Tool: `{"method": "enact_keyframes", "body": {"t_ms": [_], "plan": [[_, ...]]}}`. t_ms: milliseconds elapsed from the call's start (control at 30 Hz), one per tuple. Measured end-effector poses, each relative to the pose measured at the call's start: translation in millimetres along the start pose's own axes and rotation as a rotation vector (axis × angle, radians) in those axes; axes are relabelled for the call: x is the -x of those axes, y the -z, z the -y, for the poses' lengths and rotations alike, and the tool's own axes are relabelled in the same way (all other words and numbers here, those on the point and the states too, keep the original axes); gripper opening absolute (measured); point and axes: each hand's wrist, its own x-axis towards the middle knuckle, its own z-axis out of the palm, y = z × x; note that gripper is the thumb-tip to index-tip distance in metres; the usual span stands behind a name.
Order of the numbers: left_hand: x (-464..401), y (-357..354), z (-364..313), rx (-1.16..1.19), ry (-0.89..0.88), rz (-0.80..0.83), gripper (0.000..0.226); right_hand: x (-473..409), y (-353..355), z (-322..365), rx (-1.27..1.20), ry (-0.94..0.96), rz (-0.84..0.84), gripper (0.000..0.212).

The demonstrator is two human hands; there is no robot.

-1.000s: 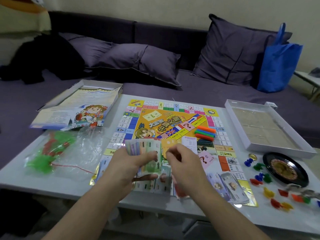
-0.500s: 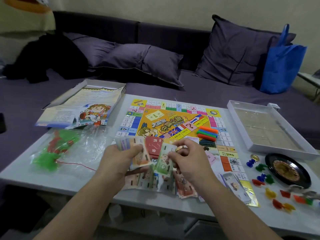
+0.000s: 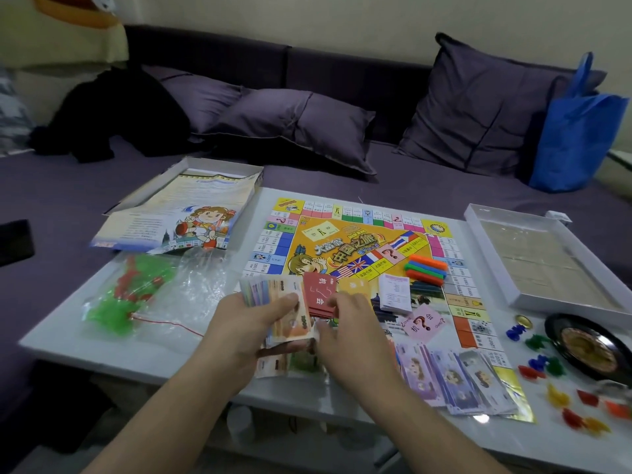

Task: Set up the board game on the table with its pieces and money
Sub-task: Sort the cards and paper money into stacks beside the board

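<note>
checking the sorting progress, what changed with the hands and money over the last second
The right hand drew a green note off the fan of notes in the left hand, carried it down to the board's near edge, and its fingers are now low by the notes lying there. The red card stack is now uncovered. The left hand grips the fan as before; the purple notes, tokens and roulette wheel stayed put.

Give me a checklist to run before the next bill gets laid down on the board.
1. Left hand grips the fanned bills: ok.
2. Right hand has one bill separated: cannot tell, fingers blurred.
3. Board lies flat and open: ok.
4. Purple bills already stacked at the near edge: ok.
5. Red cards out of the way: not ok, right behind the hands.
</note>
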Motion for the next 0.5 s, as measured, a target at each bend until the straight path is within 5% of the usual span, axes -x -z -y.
{"method": "enact_keyframes", "body": {"t_ms": [100, 167, 267, 500], "plan": [[1, -1, 1, -0.007, 0.027, 0.063, 0.030, -7, 13, 0, -0.456, -0.131, -0.056, 0.016], [2, -4, 3, -0.029, 0.041, 0.110, 0.038, -8, 26, 3, -0.776, -0.236, 0.069, 0.023], [4, -8, 5, -0.051, 0.050, 0.171, 0.044, -5, 34, 6, -0.748, -0.174, 0.147, 0.019], [1, -5, 6, -0.044, 0.062, 0.112, 0.041, -7, 38, -3, -0.676, -0.160, 0.012, 0.017]]}}
